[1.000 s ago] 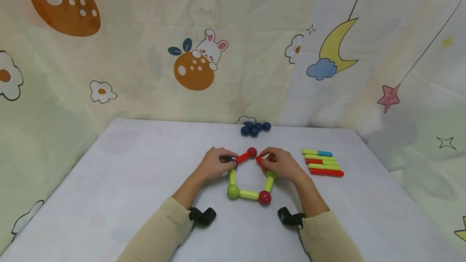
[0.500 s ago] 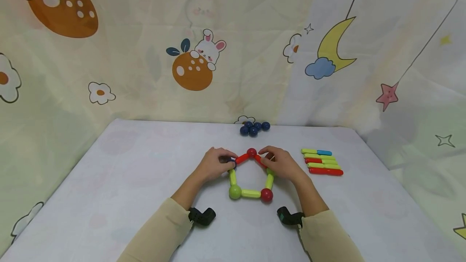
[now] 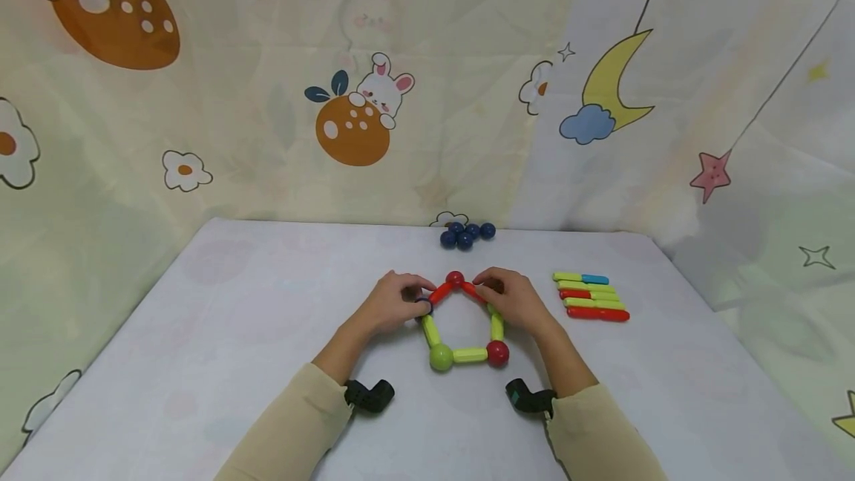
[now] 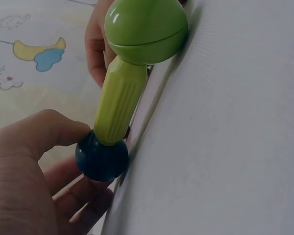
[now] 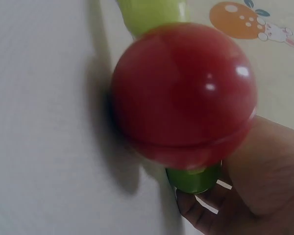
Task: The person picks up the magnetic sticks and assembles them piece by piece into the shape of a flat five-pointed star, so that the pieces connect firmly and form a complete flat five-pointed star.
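A five-sided ring of toy rods and balls lies between the hands. At its far corner a red ball (image 3: pixel 455 279) joins two red rods (image 3: pixel 441 293). My left hand (image 3: pixel 392 303) pinches the dark blue ball (image 4: pixel 102 157) at the left corner, thumb on top and fingers beneath. My right hand (image 3: pixel 510 301) pinches the right red rod (image 3: pixel 473 292) by the right corner, partly hiding a green ball (image 3: pixel 493 309) there. Yellow-green rods (image 3: pixel 470 355) link the near green ball (image 4: pixel 147 29) and the near red ball (image 5: pixel 183 95), which looms large in the right wrist view.
Several dark blue balls (image 3: pixel 464 240) sit clustered near the table's (image 3: pixel 267 266) far edge. To the right lies a row of several rods (image 3: pixel 597 314) in red, yellow-green and blue. Behind stands a printed cloth backdrop (image 3: pixel 267 95).
The right red rod's free end has met the far red ball, closing the ring's gap. The near green and red balls have slid right, and the far red ball slightly left.
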Available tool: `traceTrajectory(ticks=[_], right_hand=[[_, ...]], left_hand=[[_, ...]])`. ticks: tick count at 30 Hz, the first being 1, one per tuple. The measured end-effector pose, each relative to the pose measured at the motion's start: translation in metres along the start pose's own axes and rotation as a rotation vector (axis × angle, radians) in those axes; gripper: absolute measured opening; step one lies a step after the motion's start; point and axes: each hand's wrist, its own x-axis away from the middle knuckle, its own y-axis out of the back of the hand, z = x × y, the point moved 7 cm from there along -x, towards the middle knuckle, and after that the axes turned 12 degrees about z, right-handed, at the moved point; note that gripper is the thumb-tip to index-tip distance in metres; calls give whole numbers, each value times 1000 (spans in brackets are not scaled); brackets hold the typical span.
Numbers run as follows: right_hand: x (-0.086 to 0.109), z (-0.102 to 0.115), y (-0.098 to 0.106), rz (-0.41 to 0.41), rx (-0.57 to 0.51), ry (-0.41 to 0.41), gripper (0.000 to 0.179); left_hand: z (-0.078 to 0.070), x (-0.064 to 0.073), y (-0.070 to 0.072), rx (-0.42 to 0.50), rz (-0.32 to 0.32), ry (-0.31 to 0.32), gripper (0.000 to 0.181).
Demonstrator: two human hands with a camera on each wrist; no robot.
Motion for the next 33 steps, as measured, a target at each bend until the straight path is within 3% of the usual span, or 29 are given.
traceTrajectory(ticks=[4,9,13,17,20,24,28,33], right_hand=[[2,0,3,42,4,-20,25],[10,-2,13,174,46,-67,33],[13,-8,16,248,12,-103,35],[10,-8,15,235,-42,-73,34],[8,-7,12,212,-84,-43,33],[5,-6,9,187,-125,-23,34],[4,-7,7,167,-136,-28,35],[3,-6,7,140,-130,-36,34]], left_hand=[[1,1,-1,14,-1,2,29],[6,1,0,-2,-43,44,25],[8,0,2,1,-71,47,21],[8,1,3,16,-99,50,19],[9,1,3,26,-115,65,32],[8,0,0,10,-83,69,50],[5,-2,-1,-10,-48,47,49],[4,-2,0,-5,-57,24,47]])
